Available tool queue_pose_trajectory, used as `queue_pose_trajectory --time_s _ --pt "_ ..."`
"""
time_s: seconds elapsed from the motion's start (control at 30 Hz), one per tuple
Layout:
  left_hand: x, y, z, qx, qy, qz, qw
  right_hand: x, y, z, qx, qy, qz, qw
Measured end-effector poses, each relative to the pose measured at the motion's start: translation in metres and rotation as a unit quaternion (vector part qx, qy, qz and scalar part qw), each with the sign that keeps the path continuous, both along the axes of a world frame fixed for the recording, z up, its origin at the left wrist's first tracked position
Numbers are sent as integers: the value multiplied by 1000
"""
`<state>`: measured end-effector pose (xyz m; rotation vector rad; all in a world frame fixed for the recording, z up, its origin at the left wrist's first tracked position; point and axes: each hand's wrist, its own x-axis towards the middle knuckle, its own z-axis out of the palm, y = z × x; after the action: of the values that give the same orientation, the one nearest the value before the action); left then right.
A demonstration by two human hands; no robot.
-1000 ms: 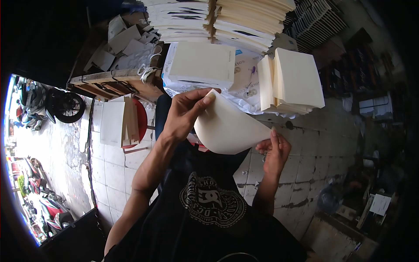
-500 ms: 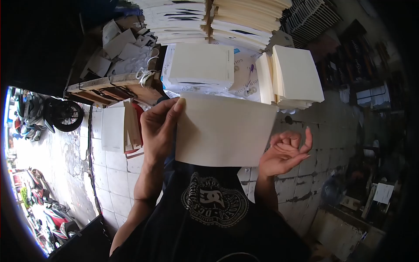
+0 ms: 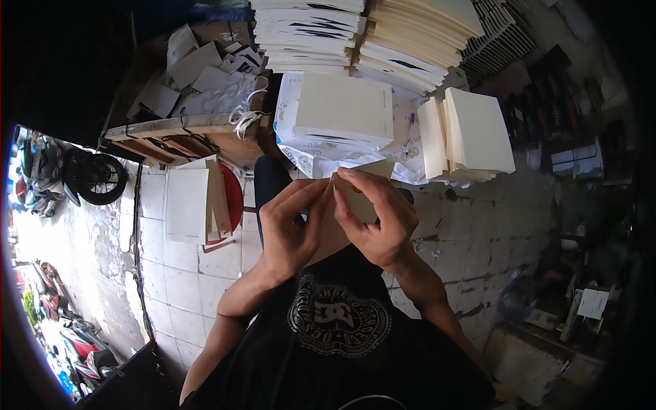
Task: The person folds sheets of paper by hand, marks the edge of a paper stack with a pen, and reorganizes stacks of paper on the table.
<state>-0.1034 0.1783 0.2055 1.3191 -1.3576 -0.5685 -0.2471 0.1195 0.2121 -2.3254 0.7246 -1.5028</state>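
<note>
In front of my chest, a cream sheet (image 3: 334,236) is partly hidden behind my hands. My left hand (image 3: 294,222) pinches its upper edge between thumb and fingers. Right beside it, my right hand (image 3: 380,217) has thumb and fingertips closed at the same edge, the fingers curved round. The fingertips of both hands nearly meet. Beyond them a flat stack of pale sheets (image 3: 344,106) lies on the wrapped table surface. To its right is a pile of folded cream sheets (image 3: 478,130).
Tall paper stacks (image 3: 307,34) stand at the back. A wooden crate (image 3: 184,126) holds paper scraps at the left. Below it, folded sheets (image 3: 188,205) lie on a red stool (image 3: 234,198). Parked motorbikes (image 3: 82,335) show at the far left.
My right hand has let go of the sheet's right side, moved left and closed at its upper edge beside my left hand. The sheet has turned and now shows less of its face.
</note>
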Motion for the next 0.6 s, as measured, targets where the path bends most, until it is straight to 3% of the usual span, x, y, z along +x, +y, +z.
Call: queue_pose_trajectory --time_s 0.17,0.33,0.43,0.53,0.6 --pt "33 3 -13 -27 -17 10 999 34 1 -10 25 22 -1 999" --pt "63 10 -22 5 38 31 999 64 0 -14 32 64 24 997" --pt "81 13 -31 11 101 73 992 68 -4 -21 136 -2 38 990" --pt "105 18 -43 37 249 121 960 56 -6 -13 209 -183 7 961" --pt "125 22 -53 35 304 141 941 31 1 -14 224 -214 105 945"
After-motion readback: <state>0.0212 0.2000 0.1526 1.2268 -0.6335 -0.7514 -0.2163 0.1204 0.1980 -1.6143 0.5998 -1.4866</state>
